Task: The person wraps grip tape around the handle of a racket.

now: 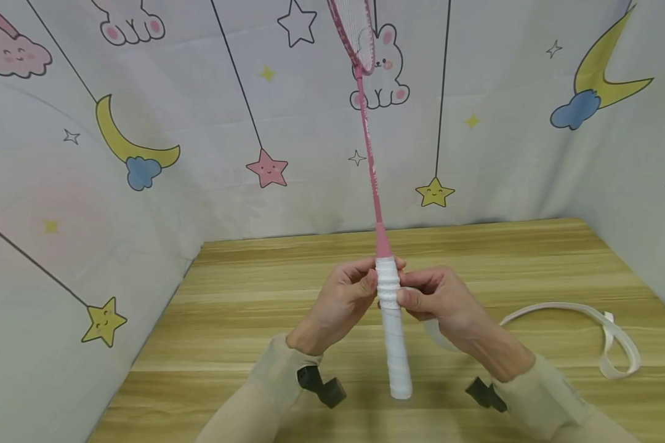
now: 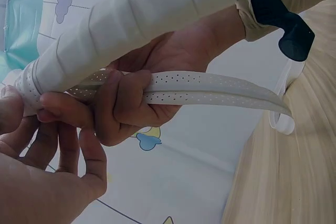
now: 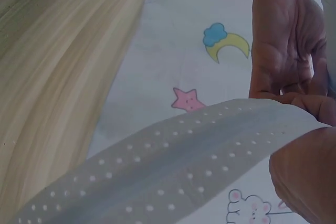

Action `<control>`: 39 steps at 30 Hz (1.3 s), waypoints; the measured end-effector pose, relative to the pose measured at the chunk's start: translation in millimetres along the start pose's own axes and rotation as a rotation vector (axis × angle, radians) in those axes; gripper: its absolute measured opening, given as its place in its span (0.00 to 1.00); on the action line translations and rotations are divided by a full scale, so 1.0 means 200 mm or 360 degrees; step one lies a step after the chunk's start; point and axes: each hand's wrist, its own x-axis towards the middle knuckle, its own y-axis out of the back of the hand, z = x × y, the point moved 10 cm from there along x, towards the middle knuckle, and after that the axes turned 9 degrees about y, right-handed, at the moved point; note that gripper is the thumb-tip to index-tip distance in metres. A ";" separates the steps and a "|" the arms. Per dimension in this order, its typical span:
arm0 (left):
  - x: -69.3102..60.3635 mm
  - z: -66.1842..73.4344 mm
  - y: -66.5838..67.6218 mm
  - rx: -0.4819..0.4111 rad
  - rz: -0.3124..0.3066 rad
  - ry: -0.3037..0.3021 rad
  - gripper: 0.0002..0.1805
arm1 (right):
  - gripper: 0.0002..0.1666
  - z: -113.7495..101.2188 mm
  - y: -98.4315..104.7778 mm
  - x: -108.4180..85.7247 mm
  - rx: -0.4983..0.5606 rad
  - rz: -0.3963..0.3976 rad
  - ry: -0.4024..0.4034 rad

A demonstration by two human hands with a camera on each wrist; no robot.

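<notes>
A pink badminton racket (image 1: 384, 240) is held upright, its white-wrapped handle (image 1: 396, 351) pointing down above the table. My left hand (image 1: 340, 298) holds the upper handle from the left, thumb in front and fingers behind. From the right, my right hand (image 1: 449, 301) pinches a white perforated grip tape (image 2: 210, 87) at the handle, its thumb against the wrapped band. In the left wrist view the tape runs through the curled fingers of the right hand (image 2: 131, 98). The tape (image 3: 173, 150) crosses the right wrist view, and the left hand (image 3: 289, 40) appears beyond it.
The tape's loose tail (image 1: 571, 306) trails over the wooden table (image 1: 227, 381) at right and ends in a loop. A white cloth (image 1: 321, 123) printed with stars and moons hangs behind and beside the table. Each wrist carries a small black camera mount (image 1: 321, 386).
</notes>
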 end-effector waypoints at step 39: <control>-0.04 0.07 0.17 0.0534 0.0879 0.0020 0.16 | 0.14 -0.07 0.10 -0.04 -0.0885 0.0441 -0.0057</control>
